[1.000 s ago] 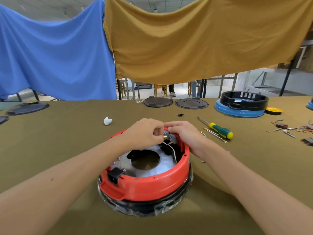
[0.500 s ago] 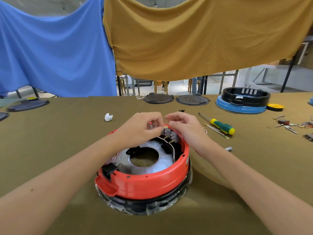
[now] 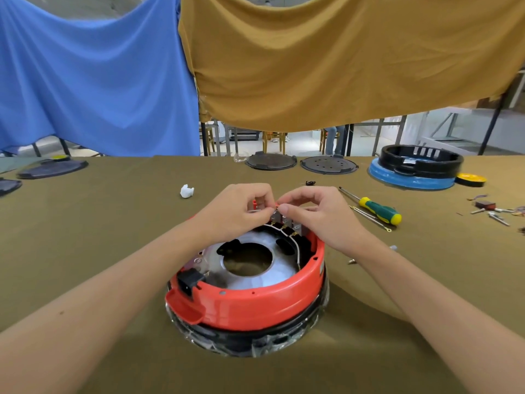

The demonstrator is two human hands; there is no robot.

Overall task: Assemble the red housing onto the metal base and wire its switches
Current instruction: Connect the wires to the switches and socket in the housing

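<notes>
Two hands at the far rim of the red housing (image 3: 250, 304), fingertips nearly meeting above the switches (image 3: 287, 218). Left hand (image 3: 237, 213) with fingers curled, thumb and forefinger pinched on something small at the switch terminals; too small to name. Right hand (image 3: 315, 213) likewise curled, thumb and forefinger tips pressed together on the same spot, just above the grey switch bodies. White wires (image 3: 292, 240) curving down from the switches along the inside of the housing wall. Red housing seated on the metal base (image 3: 250, 275), a silver ring with a round central hole, the whole stack resting on a black lower part wrapped in clear film, in the middle of the olive-covered table (image 3: 99, 237). Black socket (image 3: 189, 280) set in the near-left wall of the housing. Green-and-yellow screwdriver (image 3: 375, 209) lying to the right, near the right hand but apart from it. Small white scrap (image 3: 187, 191) to the left. Blue-and-black housing (image 3: 417, 170) at the far right of the table, two dark round plates (image 3: 301, 163) at the far edge.
</notes>
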